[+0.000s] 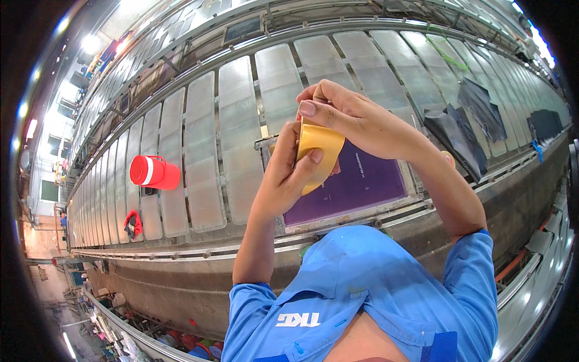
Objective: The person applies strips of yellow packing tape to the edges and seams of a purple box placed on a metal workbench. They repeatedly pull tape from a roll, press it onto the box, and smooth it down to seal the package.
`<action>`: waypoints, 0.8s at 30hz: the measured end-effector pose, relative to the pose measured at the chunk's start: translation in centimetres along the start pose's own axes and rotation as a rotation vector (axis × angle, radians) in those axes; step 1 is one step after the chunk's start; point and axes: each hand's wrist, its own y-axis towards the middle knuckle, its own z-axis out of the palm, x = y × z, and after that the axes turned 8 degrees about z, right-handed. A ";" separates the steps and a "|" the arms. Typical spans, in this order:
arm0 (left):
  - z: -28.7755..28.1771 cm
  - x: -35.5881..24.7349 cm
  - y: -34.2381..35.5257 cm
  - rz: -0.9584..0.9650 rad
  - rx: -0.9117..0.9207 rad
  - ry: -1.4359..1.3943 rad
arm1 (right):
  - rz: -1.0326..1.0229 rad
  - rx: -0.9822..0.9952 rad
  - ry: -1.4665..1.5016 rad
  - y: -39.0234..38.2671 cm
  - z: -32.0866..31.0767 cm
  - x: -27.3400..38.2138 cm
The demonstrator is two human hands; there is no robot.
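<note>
A wide yellow tape roll (319, 151) is held up at the centre. My left hand (284, 172) grips its left side, thumb across the yellow surface and fingers behind it. My right hand (344, 114) has its fingers closed over the top of the same roll, thumb at its upper left edge. Beneath both hands lies a purple framed panel (368, 187) with small white lettering, partly hidden by the roll and hands.
Long rows of pale metal plates (199, 151) line the bench. On them are a red jug (154, 172), a red-and-black cloth (134, 225) and dark sheets (458, 142). A rail (181, 256) edges the near side. A person (528, 45) stands far right.
</note>
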 end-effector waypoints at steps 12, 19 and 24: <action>-0.3 0.2 -0.7 0.018 0.087 0.044 | -0.027 0.027 0.034 -0.6 -0.1 -0.8; 0.3 0.0 -0.7 0.019 0.041 0.021 | -0.019 0.019 0.018 -0.9 -0.3 -0.7; 0.1 0.0 -0.9 -0.041 0.002 -0.037 | -0.011 0.005 0.010 -1.2 0.0 -0.4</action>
